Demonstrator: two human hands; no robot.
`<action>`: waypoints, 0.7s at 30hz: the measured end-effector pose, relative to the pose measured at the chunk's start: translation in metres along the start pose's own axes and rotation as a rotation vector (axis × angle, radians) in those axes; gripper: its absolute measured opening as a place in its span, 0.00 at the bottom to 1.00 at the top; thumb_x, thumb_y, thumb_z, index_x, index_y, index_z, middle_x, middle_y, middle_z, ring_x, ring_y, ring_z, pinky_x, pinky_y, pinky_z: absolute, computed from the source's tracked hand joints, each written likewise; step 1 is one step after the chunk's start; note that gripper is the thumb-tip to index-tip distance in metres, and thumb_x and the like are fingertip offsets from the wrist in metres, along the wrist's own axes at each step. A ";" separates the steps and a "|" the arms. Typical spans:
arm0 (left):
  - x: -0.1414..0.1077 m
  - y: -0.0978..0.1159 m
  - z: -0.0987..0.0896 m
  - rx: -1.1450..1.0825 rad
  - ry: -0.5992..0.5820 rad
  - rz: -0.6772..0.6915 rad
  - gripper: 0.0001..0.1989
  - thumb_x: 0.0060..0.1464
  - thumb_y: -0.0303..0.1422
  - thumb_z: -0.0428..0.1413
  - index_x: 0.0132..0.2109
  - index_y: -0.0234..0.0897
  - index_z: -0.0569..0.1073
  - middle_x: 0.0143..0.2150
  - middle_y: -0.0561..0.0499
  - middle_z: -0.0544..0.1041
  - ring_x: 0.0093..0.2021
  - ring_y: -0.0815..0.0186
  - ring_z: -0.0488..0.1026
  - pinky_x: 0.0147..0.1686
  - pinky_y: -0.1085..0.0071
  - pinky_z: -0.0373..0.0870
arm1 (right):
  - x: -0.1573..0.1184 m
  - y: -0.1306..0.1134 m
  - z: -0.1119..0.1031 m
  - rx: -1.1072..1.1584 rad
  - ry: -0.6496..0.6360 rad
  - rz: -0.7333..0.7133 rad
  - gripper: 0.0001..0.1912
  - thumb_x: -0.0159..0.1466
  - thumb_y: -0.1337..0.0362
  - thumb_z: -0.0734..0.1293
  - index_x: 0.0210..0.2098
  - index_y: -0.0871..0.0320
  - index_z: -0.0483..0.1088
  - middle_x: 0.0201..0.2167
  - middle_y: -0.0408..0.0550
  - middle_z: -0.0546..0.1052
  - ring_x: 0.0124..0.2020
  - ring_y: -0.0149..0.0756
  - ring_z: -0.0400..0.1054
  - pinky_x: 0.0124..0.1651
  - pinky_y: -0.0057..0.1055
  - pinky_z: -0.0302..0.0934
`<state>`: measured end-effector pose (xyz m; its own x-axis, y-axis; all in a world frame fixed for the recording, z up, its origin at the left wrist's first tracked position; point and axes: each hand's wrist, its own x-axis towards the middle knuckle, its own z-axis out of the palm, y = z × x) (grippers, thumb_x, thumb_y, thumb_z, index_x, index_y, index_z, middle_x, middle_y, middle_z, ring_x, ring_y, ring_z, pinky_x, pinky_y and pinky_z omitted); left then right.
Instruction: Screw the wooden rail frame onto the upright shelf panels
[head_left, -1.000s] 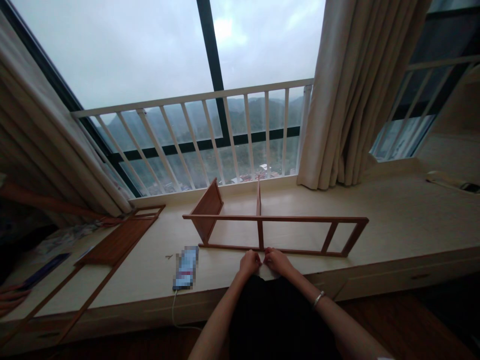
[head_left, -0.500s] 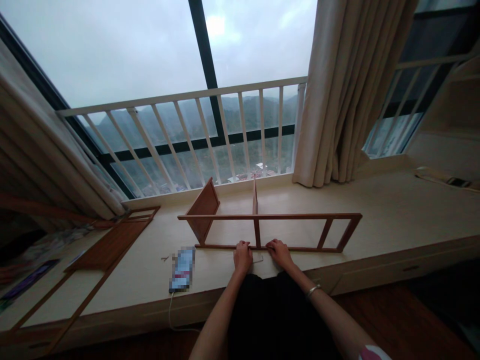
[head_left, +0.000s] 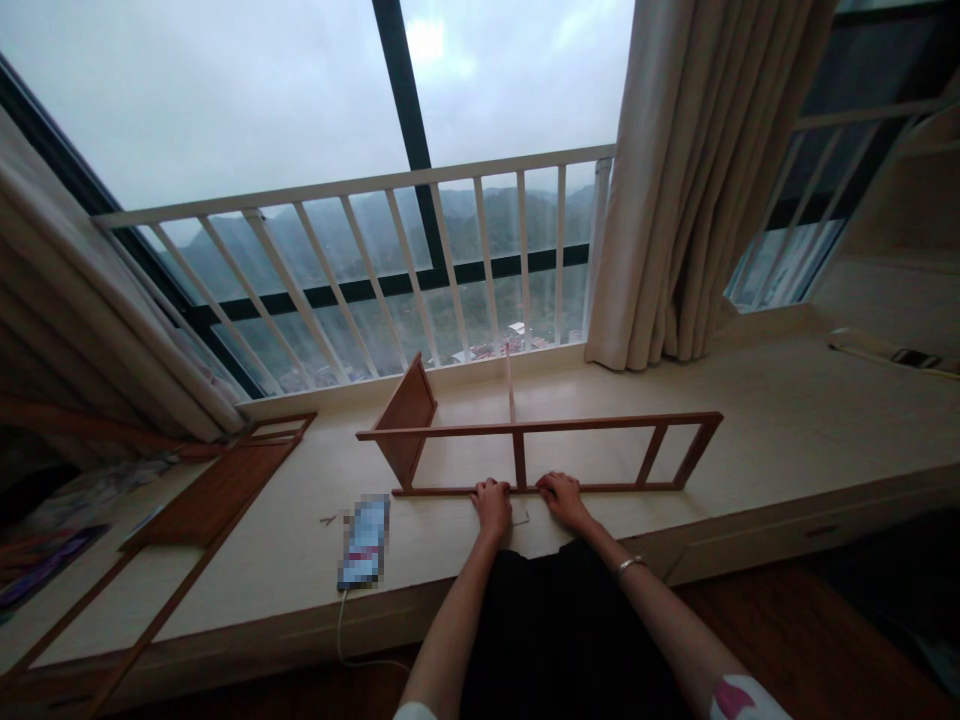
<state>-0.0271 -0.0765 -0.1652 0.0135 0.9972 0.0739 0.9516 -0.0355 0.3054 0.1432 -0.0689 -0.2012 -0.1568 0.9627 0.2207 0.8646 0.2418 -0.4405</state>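
Note:
A reddish-brown wooden frame (head_left: 600,424) stands on its long side on the pale ledge, with a square panel (head_left: 409,415) at its left end and a thinner board (head_left: 510,385) rising behind its middle bar. My left hand (head_left: 492,507) has its fingers closed on the frame's lower rail, left of the middle bar. To the right of that bar, my right hand (head_left: 562,498) grips the same rail with bent fingers. A small L-shaped metal key (head_left: 522,519) lies on the ledge between my hands.
A phone (head_left: 364,542) with a white cable lies left of my hands, small pieces (head_left: 328,520) beside it. Another wooden frame with a panel (head_left: 202,495) rests at the left. Behind the ledge (head_left: 780,430) are a white railing (head_left: 360,190) and curtains (head_left: 660,200). A strap lies far right.
The frame's right part has shifted slightly up and away, and its middle bar slightly right. Both my hands have moved a little to the right, still at the lower rail.

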 end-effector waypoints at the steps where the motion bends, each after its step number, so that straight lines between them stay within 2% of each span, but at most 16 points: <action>1: 0.002 0.002 0.001 0.005 0.003 -0.007 0.15 0.54 0.34 0.41 0.42 0.44 0.70 0.44 0.46 0.66 0.46 0.59 0.56 0.44 0.60 0.50 | 0.002 0.002 0.000 -0.004 0.003 -0.001 0.11 0.57 0.67 0.56 0.37 0.55 0.65 0.37 0.44 0.69 0.42 0.33 0.57 0.46 0.31 0.40; 5: 0.011 0.010 0.005 0.033 0.033 -0.030 0.14 0.54 0.35 0.42 0.40 0.45 0.71 0.43 0.47 0.67 0.47 0.58 0.56 0.48 0.55 0.44 | 0.010 0.012 -0.004 0.006 -0.002 -0.013 0.11 0.56 0.67 0.56 0.37 0.55 0.66 0.37 0.45 0.69 0.42 0.33 0.57 0.46 0.31 0.40; 8: 0.019 0.016 0.009 0.045 0.050 0.002 0.13 0.53 0.35 0.43 0.39 0.46 0.72 0.41 0.49 0.69 0.46 0.60 0.58 0.51 0.56 0.39 | 0.017 0.023 -0.009 0.027 -0.011 -0.029 0.11 0.56 0.67 0.56 0.37 0.55 0.66 0.36 0.44 0.69 0.41 0.33 0.58 0.46 0.31 0.40; 14: 0.029 0.024 0.018 -0.021 0.039 0.003 0.14 0.52 0.37 0.44 0.40 0.43 0.72 0.39 0.47 0.70 0.43 0.62 0.61 0.47 0.65 0.49 | 0.027 0.041 -0.013 0.033 -0.047 -0.013 0.10 0.55 0.66 0.57 0.36 0.55 0.66 0.35 0.43 0.70 0.41 0.32 0.58 0.46 0.31 0.40; 21: 0.030 0.024 0.025 -0.059 0.047 0.038 0.15 0.53 0.36 0.42 0.39 0.40 0.72 0.40 0.45 0.69 0.43 0.61 0.61 0.45 0.66 0.49 | 0.031 0.047 -0.015 0.002 -0.118 -0.010 0.13 0.55 0.59 0.59 0.38 0.55 0.65 0.36 0.44 0.70 0.41 0.33 0.59 0.47 0.34 0.41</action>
<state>0.0034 -0.0460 -0.1798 0.0339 0.9909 0.1306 0.9309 -0.0789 0.3568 0.1864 -0.0299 -0.2022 -0.2205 0.9678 0.1215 0.8617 0.2516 -0.4407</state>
